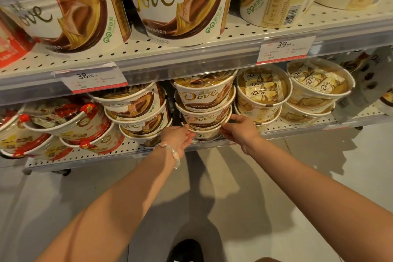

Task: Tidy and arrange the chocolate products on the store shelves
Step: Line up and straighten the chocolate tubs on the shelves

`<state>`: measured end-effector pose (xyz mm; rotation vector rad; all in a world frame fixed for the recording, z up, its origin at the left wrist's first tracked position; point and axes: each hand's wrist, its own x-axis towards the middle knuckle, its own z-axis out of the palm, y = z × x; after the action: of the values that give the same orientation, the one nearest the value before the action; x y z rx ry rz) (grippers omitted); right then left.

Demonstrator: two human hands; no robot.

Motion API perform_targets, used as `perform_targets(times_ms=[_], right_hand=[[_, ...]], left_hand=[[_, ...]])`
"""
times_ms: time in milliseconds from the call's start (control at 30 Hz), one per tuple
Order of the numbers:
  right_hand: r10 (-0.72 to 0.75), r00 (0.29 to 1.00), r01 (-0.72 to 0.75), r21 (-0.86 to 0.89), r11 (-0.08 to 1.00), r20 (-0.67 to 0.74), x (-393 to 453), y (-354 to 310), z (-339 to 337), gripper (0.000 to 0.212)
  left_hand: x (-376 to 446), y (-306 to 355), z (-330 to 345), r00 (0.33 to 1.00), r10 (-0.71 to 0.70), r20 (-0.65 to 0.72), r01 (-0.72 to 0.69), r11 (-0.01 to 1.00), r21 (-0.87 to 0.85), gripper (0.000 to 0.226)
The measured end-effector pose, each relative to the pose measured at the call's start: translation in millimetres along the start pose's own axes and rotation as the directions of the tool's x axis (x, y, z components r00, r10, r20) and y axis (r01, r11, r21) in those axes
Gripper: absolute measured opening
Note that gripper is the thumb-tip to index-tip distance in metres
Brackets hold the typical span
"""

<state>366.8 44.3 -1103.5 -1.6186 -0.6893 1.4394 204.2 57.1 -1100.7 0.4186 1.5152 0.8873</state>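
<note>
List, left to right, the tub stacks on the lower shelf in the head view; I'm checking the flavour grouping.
Red tubs → leaning brown Dove stack → brown Dove stack held between both hands → pale gold stack → second pale gold stack.

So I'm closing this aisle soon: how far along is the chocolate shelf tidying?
Done: the white chocolate tubs on the right sit stacked. In hand: both hands, left and right, hold the bottom of the middle brown stack. Left: the red tubs and the neighbouring brown tubs lean untidily.

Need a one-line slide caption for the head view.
Both hands, left and right, steady a stack of Dove chocolate tubs on the lower shelf.
</note>
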Motion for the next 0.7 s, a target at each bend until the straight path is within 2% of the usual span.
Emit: perform_targets(times_ms=[100,167,233,267,300,333,400,433,467,567,700], right_hand=[[-0.018,1.0,0.018,-0.038,0.999,0.006,1.5,2.1,0.3,0.025],[-0.086,0.996,0.081,-0.21,0.974,-0.015,0.9,4.9,-2.4,0.029],[-0.269,0.961,0.211,-0.466,0.859,-0.06,-5.2,7.8,-4.2,0.038],[-0.374,0.925,0.28,-0.537,0.795,-0.071,-10.3,9.3,-4.4,0.041],[-0.464,0.883,0.35,-0.566,0.747,-0.066,-15.2,10.3,-4.4,0.042],[-0.539,0.841,0.416,-0.573,0.706,-0.052,-19.6,11.4,-4.2,0.045],[-0.628,0.778,0.516,-0.567,0.642,-0.004,-22.5,10.5,-2.7,0.054],[-0.65,0.76,0.556,-0.542,0.63,0.024,-22.2,7.8,-1.0,0.059],[-0.658,0.752,0.589,-0.495,0.639,0.046,-19.9,4.3,1.1,0.062],[-0.594,0.802,0.565,-0.39,0.727,0.056,-9.4,-6.0,7.4,0.065],[-0.514,0.851,0.513,-0.385,0.767,0.11,-5.0,-8.1,10.4,0.071]], left_hand=[[-2.9,-1.4,2.0,0.997,0.055,-0.049,-0.054,0.998,0.019,0.007],[-3.9,-4.5,1.6,0.991,0.108,-0.074,-0.106,0.994,0.041,0.008],[-2.8,-9.4,0.4,0.973,0.207,-0.106,-0.19,0.97,0.152,0.007],[-4.3,-11.6,0.0,0.954,0.278,-0.114,-0.245,0.939,0.24,0.005],[-7.2,-14.3,-0.3,0.927,0.358,-0.113,-0.305,0.893,0.332,0.012],[-10.4,-17.7,-0.2,0.889,0.449,-0.093,-0.373,0.826,0.423,0.026],[-16.8,-23.9,1.2,0.765,0.644,-0.01,-0.533,0.641,0.552,0.052],[-17.7,-26.1,2.4,0.711,0.703,0.027,-0.582,0.566,0.585,0.065],[-18.3,-27.1,4.0,0.684,0.726,0.062,-0.606,0.519,0.603,0.079],[-15.7,-23.3,12.1,0.716,0.681,0.152,-0.61,0.506,0.609,0.113],[-9.3,-14.0,16.2,0.724,0.673,0.152,-0.6,0.506,0.619,0.112]])
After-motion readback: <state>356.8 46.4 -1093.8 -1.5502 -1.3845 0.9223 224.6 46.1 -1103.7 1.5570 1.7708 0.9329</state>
